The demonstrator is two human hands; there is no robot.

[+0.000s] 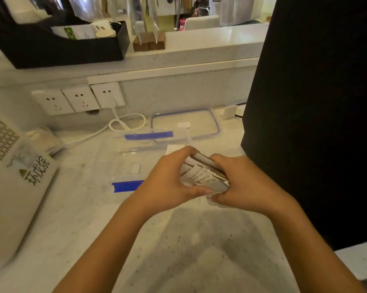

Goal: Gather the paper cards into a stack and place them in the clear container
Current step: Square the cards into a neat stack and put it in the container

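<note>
Several white and brown paper cards (201, 173) sit fanned and uneven between both my hands, just above the marble counter. My left hand (167, 182) presses on their left side, thumb below and fingers over the top. My right hand (241, 182) closes on their right side. The clear container (123, 157) with blue clips lies open on the counter right beside my left hand, nothing visible inside it. Its clear lid (184, 125) with a blue seal rests behind it, toward the wall.
A large black appliance (315, 102) stands at the right. A white bag with printed text (15, 176) leans at the left. A white cable (123, 123) runs from the wall sockets (79, 100). A black organiser tray (60, 41) sits on the raised shelf.
</note>
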